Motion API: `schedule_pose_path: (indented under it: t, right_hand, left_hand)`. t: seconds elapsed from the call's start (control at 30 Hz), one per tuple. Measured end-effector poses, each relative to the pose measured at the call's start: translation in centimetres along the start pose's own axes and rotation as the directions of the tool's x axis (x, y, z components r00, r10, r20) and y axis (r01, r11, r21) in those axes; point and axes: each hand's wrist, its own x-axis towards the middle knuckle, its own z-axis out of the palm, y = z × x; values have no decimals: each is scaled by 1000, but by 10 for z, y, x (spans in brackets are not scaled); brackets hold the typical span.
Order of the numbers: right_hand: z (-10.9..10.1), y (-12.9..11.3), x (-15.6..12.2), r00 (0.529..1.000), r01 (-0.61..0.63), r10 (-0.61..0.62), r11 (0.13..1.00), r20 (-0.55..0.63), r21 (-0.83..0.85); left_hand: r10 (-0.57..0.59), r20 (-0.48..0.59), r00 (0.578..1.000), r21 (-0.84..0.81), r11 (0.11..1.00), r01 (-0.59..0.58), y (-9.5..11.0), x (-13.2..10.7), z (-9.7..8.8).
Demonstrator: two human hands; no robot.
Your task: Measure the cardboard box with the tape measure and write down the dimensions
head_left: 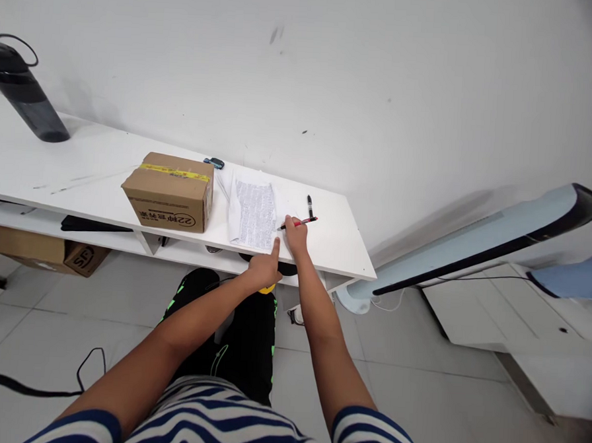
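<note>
A sheet of paper (255,213) covered in handwriting lies on the white desk (105,165). My right hand (294,232) grips a red pen (303,222), its tip touching the paper's right edge. My left hand (265,267) is at the desk's front edge, fingers curled and the index finger stretched out, pressing on the paper's lower right corner. A black pen (309,205) lies on the desk just beyond my right hand.
A taped cardboard box (170,192) stands left of the paper, a small dark object (214,162) behind it. A dark bottle (22,91) stands far left. Another box (41,249) sits under the desk. A long pale blue device (473,244) leans at the right.
</note>
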Motion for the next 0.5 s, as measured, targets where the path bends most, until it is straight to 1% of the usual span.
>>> schedule_pose_path:
  t: [0.07,0.1,0.13,0.2,0.23,0.27,0.3,0.4,0.47,0.5]
  right_hand:
    - [0,2,1,1000,22,-22,999,0,-31]
    - [1,3,2,998,61,-61,996,9,-59]
    - [1,4,3,992,124,-122,988,28,-96]
    - [4,7,4,964,264,-251,945,91,-194]
    - [5,8,5,949,313,-287,916,134,-250]
    - [7,10,6,939,336,-291,890,182,-308]
    - [10,11,6,937,334,-264,869,228,-364]
    - [16,14,7,933,298,-150,832,327,-468]
    - [17,11,5,927,314,-163,829,337,-463]
    - [17,8,2,931,323,-197,836,306,-443]
  left_hand:
    - [-1,8,1000,15,1000,1,0,2,-1]
    - [1,18,1000,21,1000,-1,0,3,-1]
    - [3,27,1000,22,1000,-3,0,2,-2]
    - [9,25,1000,9,1000,-9,-1,-5,-2]
    - [17,13,1000,-5,1000,-16,-2,-11,-2]
    - [25,-2,1000,-25,999,-25,-4,-20,-2]
    - [34,-19,999,-50,998,-35,-6,-30,-3]
    - [61,-69,996,-145,987,-71,-16,-71,-13]
    - [45,-117,992,-226,971,-71,-26,-100,-28]
    - [26,-155,988,-287,955,-70,-31,-113,-36]
